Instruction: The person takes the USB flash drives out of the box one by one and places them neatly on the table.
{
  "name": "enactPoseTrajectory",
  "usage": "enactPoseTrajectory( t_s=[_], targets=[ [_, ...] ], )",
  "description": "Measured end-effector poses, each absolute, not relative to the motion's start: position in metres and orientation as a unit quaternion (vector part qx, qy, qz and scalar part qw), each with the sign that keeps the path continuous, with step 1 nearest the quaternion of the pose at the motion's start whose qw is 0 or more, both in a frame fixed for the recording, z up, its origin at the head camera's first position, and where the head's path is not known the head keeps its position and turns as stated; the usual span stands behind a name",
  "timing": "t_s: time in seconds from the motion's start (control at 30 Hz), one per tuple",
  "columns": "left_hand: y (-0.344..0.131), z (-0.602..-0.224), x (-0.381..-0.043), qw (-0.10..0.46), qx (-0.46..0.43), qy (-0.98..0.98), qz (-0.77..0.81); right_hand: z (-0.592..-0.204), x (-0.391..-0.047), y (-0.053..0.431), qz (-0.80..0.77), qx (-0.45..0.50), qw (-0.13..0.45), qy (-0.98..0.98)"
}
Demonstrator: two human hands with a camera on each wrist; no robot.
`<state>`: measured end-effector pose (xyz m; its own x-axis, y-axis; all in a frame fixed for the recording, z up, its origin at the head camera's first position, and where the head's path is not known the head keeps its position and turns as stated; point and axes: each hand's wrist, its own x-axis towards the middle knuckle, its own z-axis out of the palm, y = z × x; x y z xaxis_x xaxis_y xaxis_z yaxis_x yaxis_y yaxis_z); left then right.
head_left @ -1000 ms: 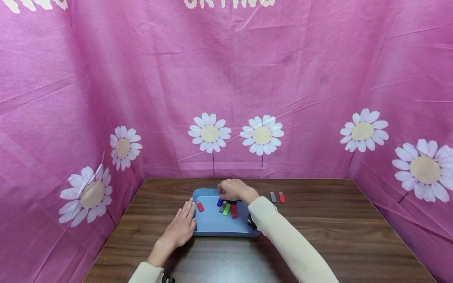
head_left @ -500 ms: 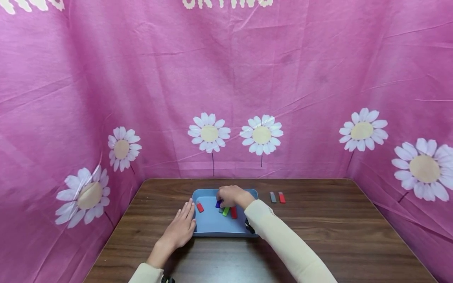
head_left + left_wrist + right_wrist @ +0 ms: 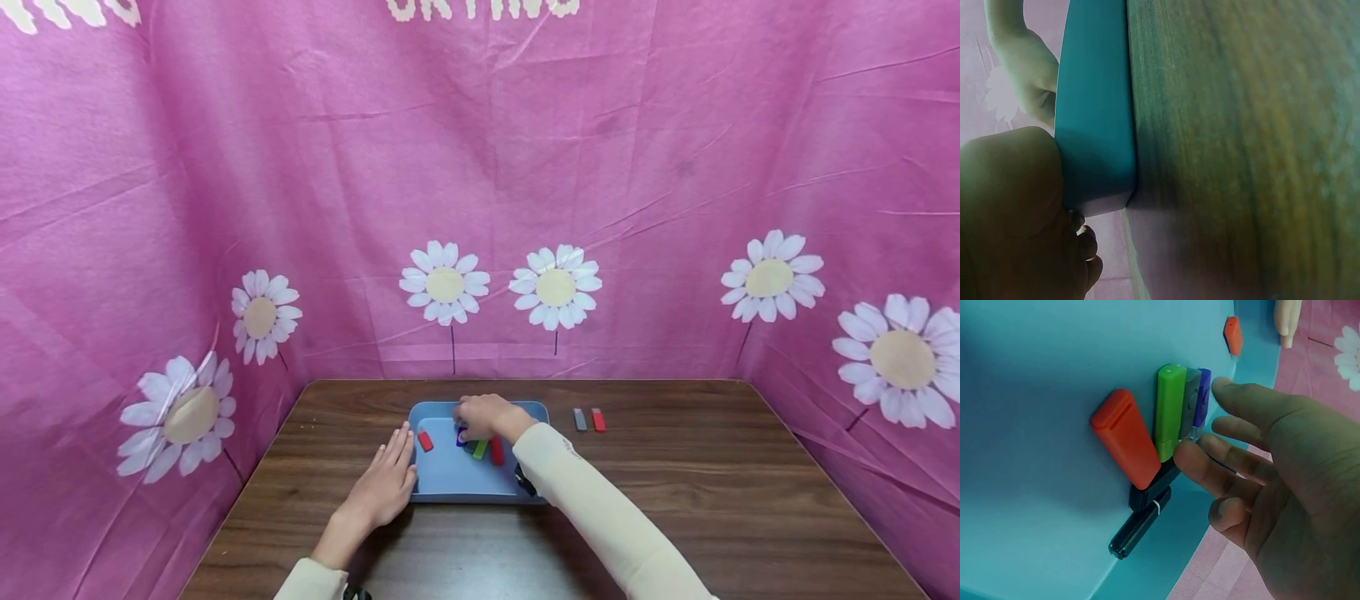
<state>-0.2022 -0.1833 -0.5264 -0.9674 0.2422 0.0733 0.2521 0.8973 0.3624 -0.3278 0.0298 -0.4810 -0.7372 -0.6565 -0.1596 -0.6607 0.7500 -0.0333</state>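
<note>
A blue tray (image 3: 450, 479) stands on the table, with my left hand (image 3: 382, 479) laid along its left wall, fingers straight. In the left wrist view, that hand (image 3: 1010, 200) is against the tray wall (image 3: 1094, 112). Over the tray, my right hand (image 3: 487, 417) is lowered with its fingertips beside a small purple stick (image 3: 1202, 397) with a clear end. In the right wrist view, the right hand's fingers (image 3: 1247, 403) are loosely bent. Close alongside lie a grey stick (image 3: 1189, 400), a green stick (image 3: 1170, 403) and a wider red piece (image 3: 1125, 437).
Two black sticks (image 3: 1141, 528) lie by the tray's far wall. A separate small red piece (image 3: 425, 441) sits at the tray's left. On the table to the right are a grey stick (image 3: 580, 419) and a red stick (image 3: 598, 419). A pink curtain (image 3: 480, 208) surrounds the table.
My right hand has come down and slightly nearer over the coloured sticks; the purple one has shifted and turned a little to the left. The left hand has stayed in place.
</note>
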Motion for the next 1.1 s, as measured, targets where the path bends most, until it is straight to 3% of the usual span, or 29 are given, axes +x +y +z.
enactPoseTrajectory(
  t_s=[1.1],
  targets=[
    [-0.183,-0.529,-0.203,0.015,-0.126,-0.975,-0.181,-0.480,-0.320,0.015,0.051,-0.318,0.080,0.943]
  ],
)
